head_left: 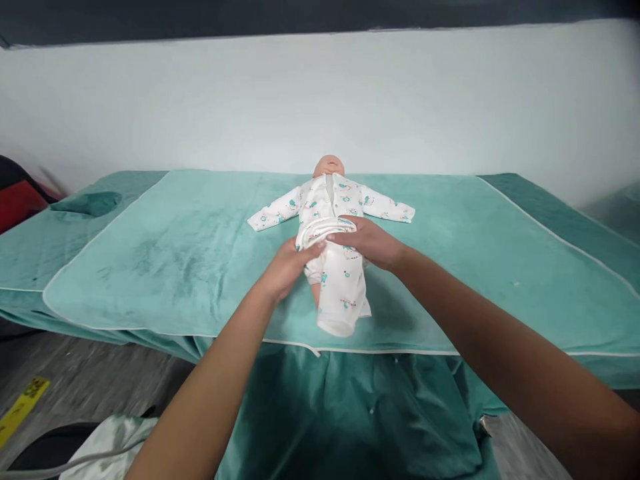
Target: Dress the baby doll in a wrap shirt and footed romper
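A baby doll (329, 164) lies on its back on a teal mat (175, 260), head toward the wall, in a white printed sleepsuit (340, 280) with both sleeves spread out. My left hand (286, 268) grips the bunched suit fabric at the doll's waist, fingers closed on it. My right hand (367, 241) lies over the doll's belly, fingers curled onto the same rolled fold of fabric. One bare doll leg shows below my left hand; the other leg is inside the suit leg.
The mat covers a table draped in a darker teal cloth (350, 413), set against a pale wall. A folded teal cloth (87, 202) lies at the far left. A red and black object (17, 193) sits at the left edge. Pale fabric (107, 440) lies on the floor.
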Demonstrator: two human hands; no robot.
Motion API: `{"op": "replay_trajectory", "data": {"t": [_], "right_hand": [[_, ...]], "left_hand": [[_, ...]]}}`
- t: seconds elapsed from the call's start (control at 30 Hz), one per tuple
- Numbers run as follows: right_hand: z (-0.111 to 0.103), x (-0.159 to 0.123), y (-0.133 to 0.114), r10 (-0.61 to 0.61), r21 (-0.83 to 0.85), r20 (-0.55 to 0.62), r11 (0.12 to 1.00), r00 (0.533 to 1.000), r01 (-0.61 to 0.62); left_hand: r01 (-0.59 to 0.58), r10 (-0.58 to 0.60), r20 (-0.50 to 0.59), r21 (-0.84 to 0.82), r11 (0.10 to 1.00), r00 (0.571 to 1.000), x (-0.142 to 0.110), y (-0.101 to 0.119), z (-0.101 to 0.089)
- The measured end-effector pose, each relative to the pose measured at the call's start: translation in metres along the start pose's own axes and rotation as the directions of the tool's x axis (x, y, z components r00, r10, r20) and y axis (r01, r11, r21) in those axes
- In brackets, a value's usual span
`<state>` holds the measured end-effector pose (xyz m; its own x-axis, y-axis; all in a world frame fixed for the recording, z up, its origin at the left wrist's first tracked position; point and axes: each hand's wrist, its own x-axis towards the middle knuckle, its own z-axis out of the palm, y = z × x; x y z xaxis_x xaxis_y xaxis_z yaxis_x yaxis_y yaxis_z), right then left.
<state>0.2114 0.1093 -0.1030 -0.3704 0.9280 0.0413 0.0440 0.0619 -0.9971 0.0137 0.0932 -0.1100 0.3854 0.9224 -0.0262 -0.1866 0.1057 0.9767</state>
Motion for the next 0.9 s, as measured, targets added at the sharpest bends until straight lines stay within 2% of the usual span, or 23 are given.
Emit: {"op": "replay_trajectory", "data": {"t": [0.13,0.23,0.33,0.4,0.5,0.63,0.77,0.9], "right_hand": [[-0.003,-0.003,-0.004,0.089,-0.122,0.213,0.990,0.973,-0.064],[-0.005,-0.004,-0.004,0.059,-0.219,0.192,0.976,0.980,-0.016],[-0.002,-0.004,-0.002,0.012,-0.403,0.132,0.914,0.991,0.043],[0.002,-0.003,-0.003,-0.012,-0.522,0.124,0.850,0.992,0.075],[0.009,-0.003,-0.005,-0.001,-0.648,0.141,0.756,0.990,0.093],[0.013,-0.003,-0.003,0.061,-0.785,0.228,0.602,0.972,0.146],[0.015,-0.004,0.000,0.098,-0.883,0.286,0.414,0.953,0.222],[0.021,-0.007,-0.002,0.162,-0.923,0.297,0.303,0.941,0.239]], "left_hand": [[-0.026,0.010,-0.147,-0.105,0.994,0.989,0.001,-0.006,0.007],[-0.037,0.030,-0.250,-0.023,0.999,0.968,-0.008,-0.009,0.016],[-0.030,0.050,-0.354,0.064,0.998,0.934,-0.029,-0.011,0.031],[0.014,-0.006,-0.406,0.016,1.000,0.914,-0.049,-0.014,0.045],[0.071,-0.138,-0.455,-0.161,0.984,0.880,-0.081,-0.024,0.068],[0.109,-0.282,-0.479,-0.357,0.928,0.831,-0.115,-0.042,0.086],[0.075,-0.288,-0.564,-0.370,0.926,0.774,-0.128,-0.064,0.077],[0.086,-0.205,-0.642,-0.212,0.973,0.739,-0.124,-0.083,0.052]]}}
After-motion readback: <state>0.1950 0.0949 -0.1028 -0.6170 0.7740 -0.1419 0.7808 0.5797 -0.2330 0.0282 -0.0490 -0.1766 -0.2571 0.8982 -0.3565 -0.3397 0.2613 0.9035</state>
